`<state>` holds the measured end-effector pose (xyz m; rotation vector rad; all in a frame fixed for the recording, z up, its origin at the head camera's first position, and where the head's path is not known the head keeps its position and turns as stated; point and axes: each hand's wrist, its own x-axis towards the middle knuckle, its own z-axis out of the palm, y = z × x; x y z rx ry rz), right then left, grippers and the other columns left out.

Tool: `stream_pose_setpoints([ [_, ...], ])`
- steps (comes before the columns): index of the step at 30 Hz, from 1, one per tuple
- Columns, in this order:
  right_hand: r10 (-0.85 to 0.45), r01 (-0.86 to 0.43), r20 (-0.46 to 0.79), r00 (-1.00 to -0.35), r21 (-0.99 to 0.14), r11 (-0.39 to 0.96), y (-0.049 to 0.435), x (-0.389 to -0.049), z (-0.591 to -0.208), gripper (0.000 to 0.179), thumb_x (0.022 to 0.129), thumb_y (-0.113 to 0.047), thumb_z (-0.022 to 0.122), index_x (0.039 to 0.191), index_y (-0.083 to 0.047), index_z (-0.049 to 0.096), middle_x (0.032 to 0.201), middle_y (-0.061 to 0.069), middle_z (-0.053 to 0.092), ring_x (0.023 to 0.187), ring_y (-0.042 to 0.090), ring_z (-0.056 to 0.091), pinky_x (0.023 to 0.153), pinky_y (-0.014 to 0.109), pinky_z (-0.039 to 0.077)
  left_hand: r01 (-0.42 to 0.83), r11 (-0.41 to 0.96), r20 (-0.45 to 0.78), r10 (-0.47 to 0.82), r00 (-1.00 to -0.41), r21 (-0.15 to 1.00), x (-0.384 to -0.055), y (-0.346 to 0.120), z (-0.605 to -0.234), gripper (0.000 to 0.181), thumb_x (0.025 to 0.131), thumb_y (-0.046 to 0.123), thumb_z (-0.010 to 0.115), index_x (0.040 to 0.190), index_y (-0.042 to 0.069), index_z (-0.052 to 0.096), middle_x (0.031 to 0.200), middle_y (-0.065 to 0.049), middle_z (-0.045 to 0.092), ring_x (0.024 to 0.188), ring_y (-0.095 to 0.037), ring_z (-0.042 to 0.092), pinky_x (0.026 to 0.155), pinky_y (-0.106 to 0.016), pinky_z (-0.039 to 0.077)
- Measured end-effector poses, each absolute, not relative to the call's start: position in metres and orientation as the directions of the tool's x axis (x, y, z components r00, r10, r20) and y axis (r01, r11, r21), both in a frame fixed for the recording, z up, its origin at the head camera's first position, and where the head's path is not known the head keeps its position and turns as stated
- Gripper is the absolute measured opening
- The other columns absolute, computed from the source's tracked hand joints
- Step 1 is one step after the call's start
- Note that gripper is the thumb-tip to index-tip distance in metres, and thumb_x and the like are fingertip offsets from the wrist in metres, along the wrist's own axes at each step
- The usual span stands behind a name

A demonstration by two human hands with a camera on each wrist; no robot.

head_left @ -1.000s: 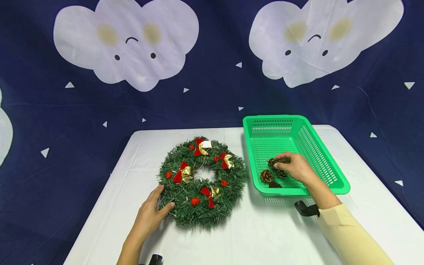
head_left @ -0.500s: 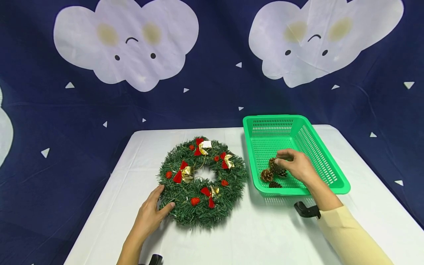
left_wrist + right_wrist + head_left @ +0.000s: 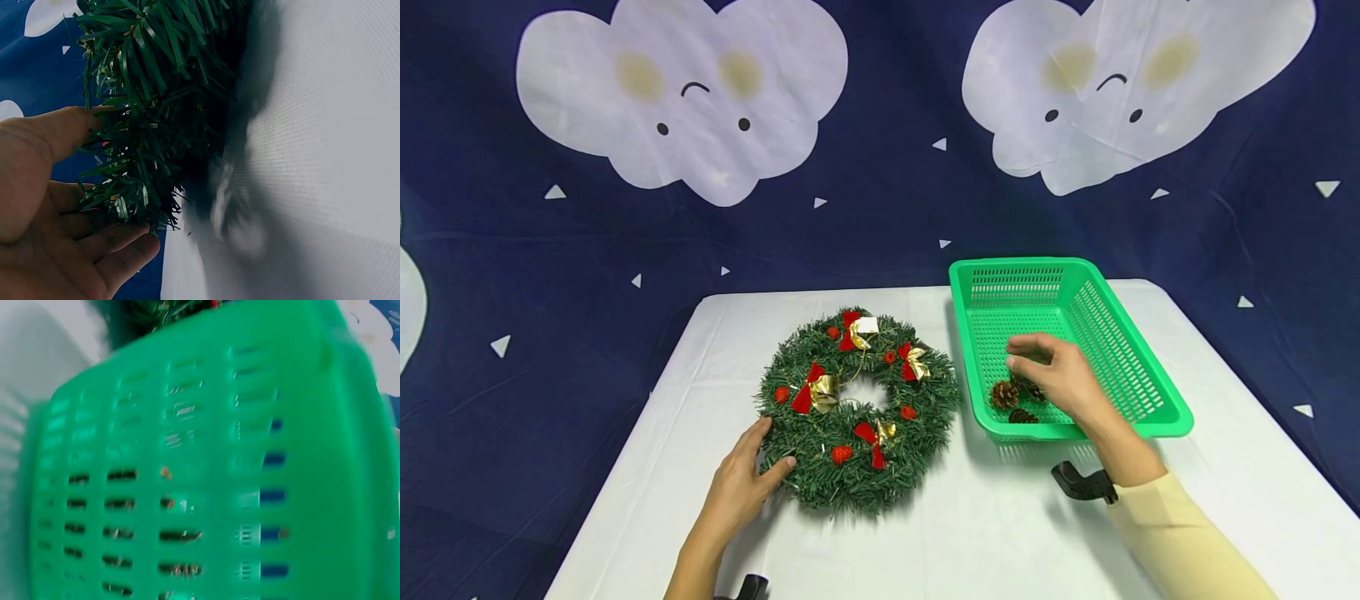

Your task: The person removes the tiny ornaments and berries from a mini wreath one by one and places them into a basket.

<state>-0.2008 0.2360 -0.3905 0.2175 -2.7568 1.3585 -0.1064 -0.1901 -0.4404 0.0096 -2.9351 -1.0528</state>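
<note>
A green wreath (image 3: 857, 483) with red-and-gold bows and red berries lies on the white table. My left hand (image 3: 741, 483) rests against its near left edge, thumb and fingers spread and relaxed. The left wrist view has the fingers (image 3: 128, 256) touching the wreath's needles (image 3: 150, 75). My right hand (image 3: 1063, 375) hovers over the green basket (image 3: 1127, 350), thumb and fingertips apart, with no thing visible between them. Below it, several brown pine cones, one near the wall (image 3: 1004, 394) and another by the front rim (image 3: 1022, 417), lie in the basket, some partly hidden by the hand.
The basket stands at the right of the wreath, its slotted side wall (image 3: 187, 456) filling the right wrist view. A dark blue backdrop with clouds (image 3: 700, 100) hangs behind the white table (image 3: 955, 533).
My right hand, earlier at a pine cone in the basket, has let go, risen slightly and moved a little left. My left hand and the wreath stay put.
</note>
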Motion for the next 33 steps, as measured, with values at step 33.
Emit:
stream_pose_setpoints([
  [33,-0.152,-0.222,0.168,-0.974,-0.836,0.501,0.176,-0.187,-0.391,0.039,0.086,-0.034,0.068,0.119,-0.014,0.063,0.116,0.007,0.068,0.116,0.031,0.059,0.096,0.05,0.047,0.003,0.771,0.019,-0.011,-1.0,0.636,-0.106,-0.19,-0.441,0.075,0.088,0.03,0.065,0.147,0.003,0.029,0.154,-0.019,0.027,0.138,-0.044,0.03,0.108,-0.062,0.03],
])
